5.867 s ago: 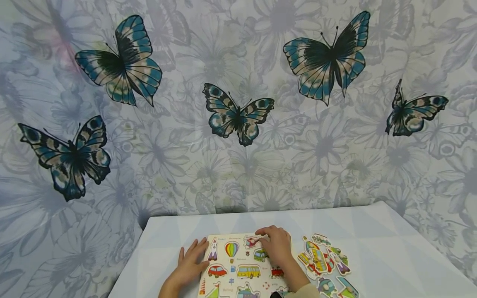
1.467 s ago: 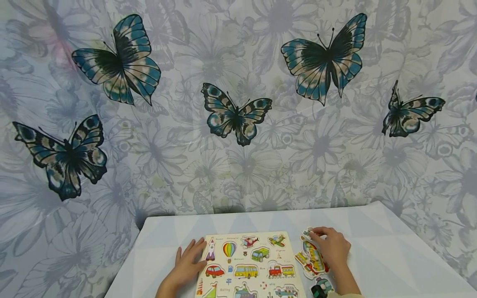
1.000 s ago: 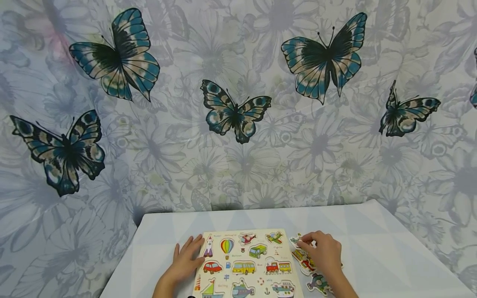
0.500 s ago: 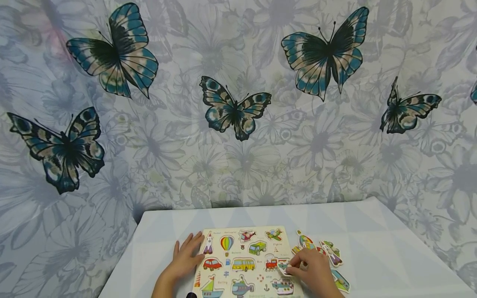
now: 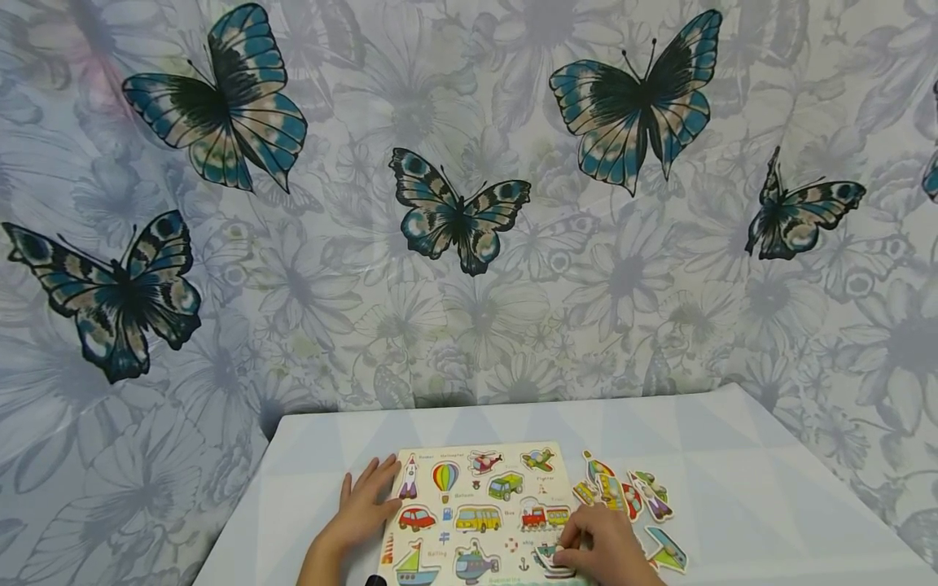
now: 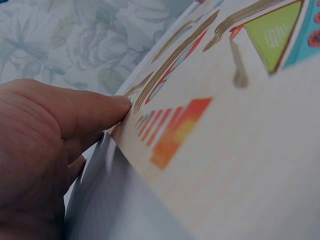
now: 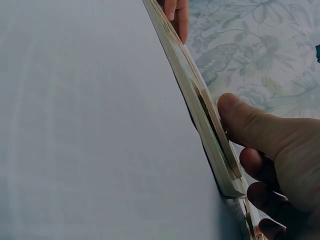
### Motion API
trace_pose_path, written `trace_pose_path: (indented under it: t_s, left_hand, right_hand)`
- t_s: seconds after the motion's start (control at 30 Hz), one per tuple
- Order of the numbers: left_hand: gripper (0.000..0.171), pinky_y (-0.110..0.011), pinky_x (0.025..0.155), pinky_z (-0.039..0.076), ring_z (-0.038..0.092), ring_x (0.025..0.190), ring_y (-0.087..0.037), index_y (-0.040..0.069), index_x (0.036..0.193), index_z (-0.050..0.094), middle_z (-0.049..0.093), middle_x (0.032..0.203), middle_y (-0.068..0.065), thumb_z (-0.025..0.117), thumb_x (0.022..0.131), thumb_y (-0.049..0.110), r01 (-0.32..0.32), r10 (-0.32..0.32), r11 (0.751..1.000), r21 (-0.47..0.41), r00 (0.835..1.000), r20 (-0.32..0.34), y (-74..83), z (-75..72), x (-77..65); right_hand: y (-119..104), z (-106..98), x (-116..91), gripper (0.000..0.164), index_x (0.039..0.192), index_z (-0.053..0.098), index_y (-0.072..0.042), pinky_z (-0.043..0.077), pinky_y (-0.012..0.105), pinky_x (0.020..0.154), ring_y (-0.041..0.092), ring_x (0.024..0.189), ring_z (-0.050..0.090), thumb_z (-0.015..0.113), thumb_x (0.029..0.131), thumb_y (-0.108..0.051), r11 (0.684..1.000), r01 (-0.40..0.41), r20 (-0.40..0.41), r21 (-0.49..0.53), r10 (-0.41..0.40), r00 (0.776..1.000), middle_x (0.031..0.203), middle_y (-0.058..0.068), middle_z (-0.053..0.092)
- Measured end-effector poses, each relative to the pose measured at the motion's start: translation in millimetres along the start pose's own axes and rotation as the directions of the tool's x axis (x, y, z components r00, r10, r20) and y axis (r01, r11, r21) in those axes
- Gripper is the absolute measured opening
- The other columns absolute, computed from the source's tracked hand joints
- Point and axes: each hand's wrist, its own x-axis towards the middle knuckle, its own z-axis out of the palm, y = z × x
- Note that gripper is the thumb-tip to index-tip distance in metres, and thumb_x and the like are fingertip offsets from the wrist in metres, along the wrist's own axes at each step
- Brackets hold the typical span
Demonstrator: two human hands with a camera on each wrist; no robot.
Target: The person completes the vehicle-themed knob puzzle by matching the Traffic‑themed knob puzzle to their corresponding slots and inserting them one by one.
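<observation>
Left hand [image 5: 357,518], spread, touches the board [image 5: 513,461]; right hand [image 5: 602,544] pinches, apparently, a ship piece [image 5: 546,559] over it.

Pale tabletop [image 5: 769,505] here has a puzzle board [image 5: 513,449] lying from the left fingers [image 5: 384,480] to under the right fingers [image 5: 582,521], loose cutouts [image 5: 608,490] bunched just past those.
</observation>
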Motion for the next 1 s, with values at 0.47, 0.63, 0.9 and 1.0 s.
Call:
trace_pose_path:
  t_s: [0.47,0.63,0.9,1.0]
  left_hand:
    - [0.063,-0.07,0.115,-0.017,0.013,0.154,-0.045,0.007,0.147,0.05,0.035,0.162,-0.014,0.071,0.087,0.013,0.017,-0.017,1.0,-0.006,1.0,0.012,0.1,-1.5,0.2]
    - [0.063,-0.07,0.115,-0.017,0.013,0.154,-0.045,0.007,0.147,0.049,0.035,0.162,-0.014,0.071,0.088,0.013,0.012,-0.011,1.0,-0.002,1.0,0.012,1.0,-2.3,0.8]
    - [0.062,-0.07,0.116,-0.017,0.013,0.153,-0.046,0.006,0.146,0.05,0.035,0.161,-0.017,0.07,0.087,0.013,0.018,-0.018,1.0,-0.023,1.0,0.016,3.1,-2.1,-0.5]
    - [0.062,-0.07,0.116,-0.016,0.013,0.152,-0.046,0.005,0.145,0.05,0.035,0.161,-0.018,0.07,0.088,0.014,0.01,-0.01,1.0,-0.02,1.0,0.015,2.0,-2.3,-0.7]
  right_hand:
    - [-0.3,4.1,-0.2,0.016,0.078,0.069,-0.028,0.033,0.02,0.058,-0.007,0.062,0.046,0.081,0.08,-0.039,1.0,-0.005,0.04,-0.012,0.006,0.999,0.074,-0.018,0.063]
    - [-0.1,6.2,1.9,0.02,0.077,0.068,-0.03,0.032,0.021,0.061,-0.007,0.064,0.045,0.081,0.077,-0.045,0.998,-0.024,0.061,-0.06,0.027,0.998,0.072,-0.02,0.06]
    - [-2.0,6.3,1.0,0.022,0.077,0.067,-0.032,0.027,0.032,0.073,-0.005,0.065,0.043,0.079,0.076,-0.051,0.994,-0.071,0.082,-0.085,0.078,0.994,0.073,-0.021,0.058]
    - [-0.1,6.6,1.7,0.021,0.078,0.068,-0.032,0.025,0.032,0.071,-0.004,0.065,0.042,0.078,0.076,-0.051,0.994,-0.078,0.094,-0.075,0.085,0.992,0.072,-0.022,0.058]
